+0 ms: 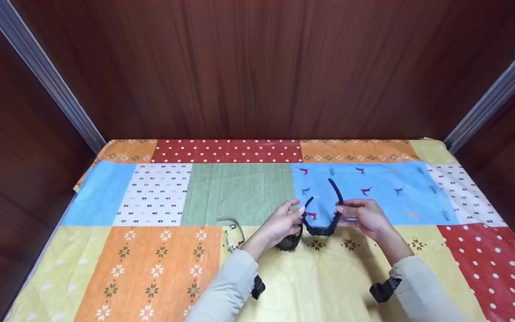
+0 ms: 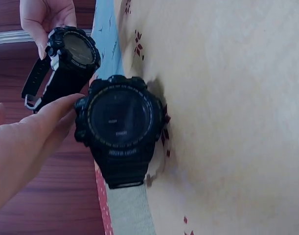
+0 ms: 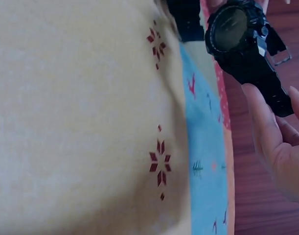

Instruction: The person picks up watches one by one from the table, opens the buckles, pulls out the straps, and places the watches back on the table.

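Note:
A black digital watch (image 1: 321, 230) is held up between both hands, its case low and its strap ends rising in a U. My left hand (image 1: 282, 223) pinches the strap's left side; in the left wrist view a metal buckle (image 2: 32, 101) shows at one strap end. The longer strap piece is between the thumb and fingers of my right hand (image 1: 365, 217), clearly seen in the right wrist view (image 3: 281, 147). A second black watch (image 1: 289, 242), with a round dark face (image 2: 121, 117), rests on the cloth just below my left hand, partly covered by it in the head view.
A third watch (image 1: 239, 228) with a thin, pale strap lies left of my left wrist, partly hidden by it. The patchwork tablecloth (image 1: 159, 268) covers the table. A brown wood-grain panel (image 1: 257, 67) stands behind it, with more panels on both sides.

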Motion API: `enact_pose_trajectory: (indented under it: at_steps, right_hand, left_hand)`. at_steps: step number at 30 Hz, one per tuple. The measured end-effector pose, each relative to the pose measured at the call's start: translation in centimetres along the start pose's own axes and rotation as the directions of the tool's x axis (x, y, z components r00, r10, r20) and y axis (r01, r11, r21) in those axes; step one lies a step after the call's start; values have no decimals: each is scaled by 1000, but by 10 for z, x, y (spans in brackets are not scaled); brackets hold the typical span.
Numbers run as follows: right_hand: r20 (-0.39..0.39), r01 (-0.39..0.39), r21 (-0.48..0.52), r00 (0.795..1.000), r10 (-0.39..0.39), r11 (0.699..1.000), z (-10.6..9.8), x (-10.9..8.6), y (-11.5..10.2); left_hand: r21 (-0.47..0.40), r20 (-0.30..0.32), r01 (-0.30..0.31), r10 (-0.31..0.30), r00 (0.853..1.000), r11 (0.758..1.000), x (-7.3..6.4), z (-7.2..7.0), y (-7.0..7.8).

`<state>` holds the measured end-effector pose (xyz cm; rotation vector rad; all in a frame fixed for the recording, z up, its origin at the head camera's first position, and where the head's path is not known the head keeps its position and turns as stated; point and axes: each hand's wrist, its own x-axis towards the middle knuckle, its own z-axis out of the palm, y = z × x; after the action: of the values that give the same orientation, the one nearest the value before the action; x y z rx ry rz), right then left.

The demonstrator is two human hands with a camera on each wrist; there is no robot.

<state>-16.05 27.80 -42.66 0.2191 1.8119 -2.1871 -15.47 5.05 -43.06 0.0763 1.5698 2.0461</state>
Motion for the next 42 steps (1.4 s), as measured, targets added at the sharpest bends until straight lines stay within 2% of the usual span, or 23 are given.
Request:
enact_pose_trajectory:
  at_steps: [3,8,18,22,25,34,42]
  right_hand:
    - [-7,-16,2,1000,16,1000,-5,1,2]
    - [-11,-47,-24,999,47,999,-12,3,5]
    - [21,-63,-87,998,65,994,-21,6,13]
    - [50,-74,-106,996,80,992,-24,9,14]
    - [66,-89,-110,993,97,990,-25,11,13]
    - [58,-158,-173,984,170,972,-26,16,10]
    - [146,-181,-198,966,212,963,-35,16,10]
  left_hand:
    - [1,5,26,-26,1000,1000,2,5,-1]
    - [-55,-1,61,-61,998,997,5,10,-4]
    - [-122,16,109,-108,994,987,9,13,-10]
    - [-119,38,113,-110,993,986,10,14,-11]
    - [-120,30,112,-109,994,986,10,16,-10]
    - [-139,21,136,-135,991,981,9,17,-6]
    - [-116,23,130,-128,992,985,6,14,-3]
